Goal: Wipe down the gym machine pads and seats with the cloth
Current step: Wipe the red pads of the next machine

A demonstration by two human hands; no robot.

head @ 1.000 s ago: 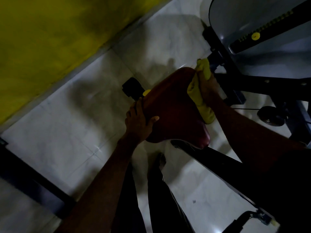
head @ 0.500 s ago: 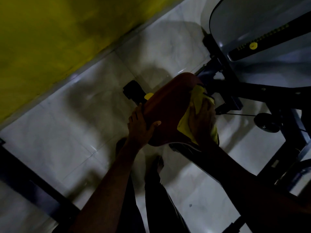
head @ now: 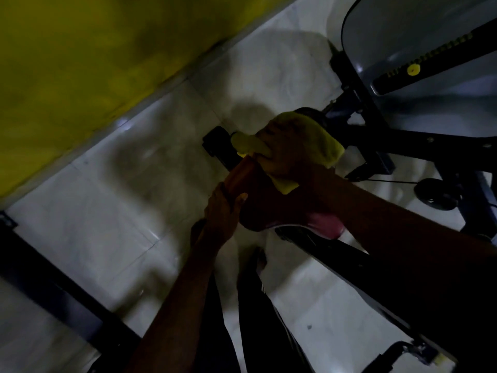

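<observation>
Yellow cloth [head: 320, 138] under right hand [head: 285, 154].

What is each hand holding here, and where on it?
Right hand presses the yellow cloth flat on the red seat pad; left hand grips the pad's near left edge.

Dim room: yellow wall [head: 80, 63] at ten o'clock; pale tiled floor [head: 113, 216] below; dark frame bar [head: 53, 292] at eight o'clock.

Two hands: a left hand [head: 224, 211] and a right hand [head: 285, 154]. One yellow cloth [head: 320, 141]. One red seat [head: 269, 208]. One small black wheel [head: 435, 193]. Possibly two feet below, too dark to count.
</observation>
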